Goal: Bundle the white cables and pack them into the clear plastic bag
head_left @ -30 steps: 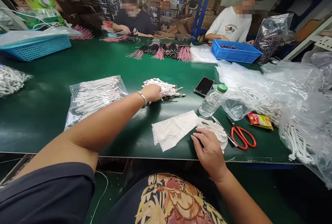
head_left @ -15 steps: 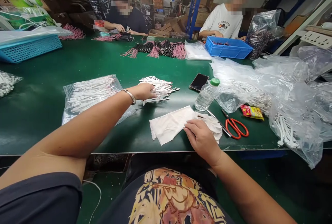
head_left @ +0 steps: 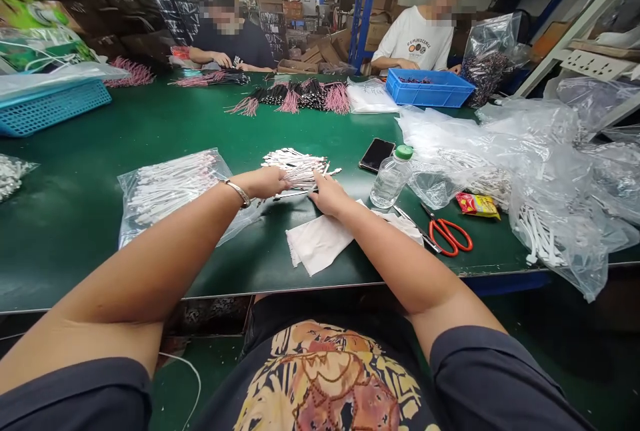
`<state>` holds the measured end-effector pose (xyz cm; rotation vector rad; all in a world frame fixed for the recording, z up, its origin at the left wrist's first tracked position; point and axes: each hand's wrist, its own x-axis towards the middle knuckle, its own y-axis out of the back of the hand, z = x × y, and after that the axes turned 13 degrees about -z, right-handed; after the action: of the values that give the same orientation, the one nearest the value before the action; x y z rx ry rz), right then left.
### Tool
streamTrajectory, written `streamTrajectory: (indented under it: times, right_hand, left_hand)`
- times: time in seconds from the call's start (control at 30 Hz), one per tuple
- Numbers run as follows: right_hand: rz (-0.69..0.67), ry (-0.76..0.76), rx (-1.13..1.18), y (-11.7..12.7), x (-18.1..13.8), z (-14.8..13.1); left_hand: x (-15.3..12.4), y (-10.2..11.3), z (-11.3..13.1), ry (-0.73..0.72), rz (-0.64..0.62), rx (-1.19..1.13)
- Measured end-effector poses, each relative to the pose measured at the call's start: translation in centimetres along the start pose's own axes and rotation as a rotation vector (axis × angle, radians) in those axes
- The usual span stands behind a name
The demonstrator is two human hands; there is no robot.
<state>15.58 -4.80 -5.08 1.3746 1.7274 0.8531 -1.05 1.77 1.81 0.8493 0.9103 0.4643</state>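
Note:
A pile of thin white cables [head_left: 295,159] with small end pieces lies on the green table. My left hand [head_left: 270,182], with a bracelet on its wrist, is at the pile's near left side, its fingers closed on white cables. At the near right edge my right hand [head_left: 329,195] has its thumb and fingers closed around cable ends; how many is hidden. One thin white strand runs between the two hands. Below the right forearm lies a folded white cloth [head_left: 320,244], partly covered. Left of the pile, a clear bag [head_left: 173,184] holds more white cables.
To the right are a phone [head_left: 377,154], a bottle with a green cap [head_left: 391,180], red-handled scissors [head_left: 453,236], a small snack packet [head_left: 477,206] and plastic bags [head_left: 565,171]. Pink-and-black wire bundles [head_left: 300,96] and a blue bin [head_left: 429,89] lie farther back, before two seated people.
My right hand has left the white cloth and moved up and left to the cable pile. My left hand stays at the pile. The view has shifted slightly.

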Motion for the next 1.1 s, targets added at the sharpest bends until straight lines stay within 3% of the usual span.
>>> streamTrajectory:
  times: [0.17,0.27,0.33,0.4,0.5,0.57,0.63,0.73,0.93,1.0,1.1]
  right_hand:
    - [-0.009,0.06,-0.002,-0.8,-0.3,1.6]
    - [0.069,0.078,0.041,-0.3,-0.8,0.7]
    - [0.147,0.152,0.253,0.5,-1.5,-0.5]
    - [0.128,0.3,0.608,1.6,-2.3,-1.9]
    - [-0.16,0.484,1.035,3.0,-3.4,-3.4]
    - [-0.363,0.468,1.151,3.4,-3.9,-3.8]
    - [-0.448,0.388,1.186,3.3,-4.0,-4.1]
    - [-0.372,0.321,1.223,3.3,-3.5,-4.4]
    - [0.145,0.31,1.413,6.1,-1.7,-6.5]
    - [0.181,0.331,1.393,6.8,-1.3,-7.5]
    - [0.13,0.368,1.349,6.0,-0.8,-8.5]
  left_hand:
    - [-2.0,1.3,-2.0,0.016,0.119,-0.168]
    - [-3.4,1.1,-1.7,-0.101,0.257,-0.517]
    - [-4.2,0.3,-0.4,-0.213,0.275,-0.682]
    - [-4.9,-1.0,1.1,-0.333,0.204,-0.727]
    - [-5.2,-2.9,3.0,-0.481,-0.032,-0.671]
    - [-4.8,-3.9,3.4,-0.532,-0.19,-0.713]
    - [-4.2,-4.6,3.2,-0.571,-0.297,-0.914]
    - [-3.2,-5.2,2.5,-0.578,-0.333,-1.25]
    - [-2.5,-6.5,2.1,-0.304,-0.193,-1.792]
    - [-2.5,-6.7,2.2,-0.306,-0.186,-1.922]
    - [-2.4,-6.6,2.2,-0.405,-0.104,-2.033]
